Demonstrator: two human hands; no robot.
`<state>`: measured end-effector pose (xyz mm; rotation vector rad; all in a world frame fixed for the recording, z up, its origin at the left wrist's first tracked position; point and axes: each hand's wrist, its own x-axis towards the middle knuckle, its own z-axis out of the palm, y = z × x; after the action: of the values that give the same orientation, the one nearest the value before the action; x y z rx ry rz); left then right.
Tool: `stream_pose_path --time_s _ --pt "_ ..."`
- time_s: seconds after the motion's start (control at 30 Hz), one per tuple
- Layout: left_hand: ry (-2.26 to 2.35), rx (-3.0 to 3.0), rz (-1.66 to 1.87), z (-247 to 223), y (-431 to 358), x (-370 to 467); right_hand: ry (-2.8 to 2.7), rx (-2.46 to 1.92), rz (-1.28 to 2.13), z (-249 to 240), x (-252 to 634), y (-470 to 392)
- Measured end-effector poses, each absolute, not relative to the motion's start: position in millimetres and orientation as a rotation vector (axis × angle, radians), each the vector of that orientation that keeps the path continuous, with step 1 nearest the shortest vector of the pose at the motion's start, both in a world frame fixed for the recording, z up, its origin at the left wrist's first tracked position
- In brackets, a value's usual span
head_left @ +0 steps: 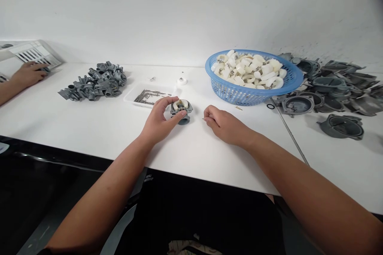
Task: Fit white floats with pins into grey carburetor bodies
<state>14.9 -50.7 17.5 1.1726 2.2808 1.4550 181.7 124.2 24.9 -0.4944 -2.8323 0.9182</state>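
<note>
On the table, close before the person: grey casting in left hand, sliver in right

At the fingertips: left hand (pixel 158 119) wraps thumb and fingers round opposite sides of a grey casting (pixel 184 120), low over the white table (pixel 89 123), float side up. Right hand (pixel 221 121), just beside it, pinches thumb to curled forefinger; a thin sliver (pixel 204 118) pokes out, too small to identify.

Handling (judged): casting rigid, compact, rather heavy for its size; dry, matt metal should grip well. Best held by the outer walls, clear of the float (pixel 176 106) and brass fitting (pixel 180 102), likely its delicate parts. Sliver: light, stiff, easily dropped; fingertip hold only.

Materials: casting dull, with lugged flange and round spout. Float smooth, cream, C-shaped, plastic-looking.

Outward: beyond the left hand, a white tray (pixel 128 96) of thin metal pins (pixel 151 95); near it, a small white part (pixel 181 81). Past the right hand, brass bits (pixel 238 108), a black ring (pixel 270 106), and a blue perforated basket (pixel 254 97) heaped with glossy, partly yellowed pieces (pixel 248 69). Farther right, rough, cup-shaped housings (pixel 329 83). Far left, a heap of tubed bodies (pixel 97 81), then another person's hand (pixel 30 75) by a slotted bin (pixel 37 53).
</note>
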Motion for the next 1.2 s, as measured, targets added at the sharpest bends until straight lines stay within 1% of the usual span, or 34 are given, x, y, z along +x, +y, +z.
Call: stream_pose_path --time_s 0.23,0.43,0.67,0.8,1.0,1.2 --pt "2.246 1.139 1.474 15 -50 15 -2.586 -0.371 1.114 24 182 127" --pt "2.12 1.088 1.475 21 -47 12 -2.57 -0.286 1.023 30 182 121" --pt "2.175 1.154 1.266 40 -44 5 -2.557 -0.279 0.978 30 182 125" --pt "2.105 1.24 1.135 45 -43 -2 -2.507 -0.358 1.042 24 181 129" --pt "1.996 1.246 1.13 47 -40 -11 -2.475 -0.428 1.135 17 179 134" --pt "2.035 1.304 0.904 57 -40 -23 -2.427 -0.463 1.211 16 179 135"
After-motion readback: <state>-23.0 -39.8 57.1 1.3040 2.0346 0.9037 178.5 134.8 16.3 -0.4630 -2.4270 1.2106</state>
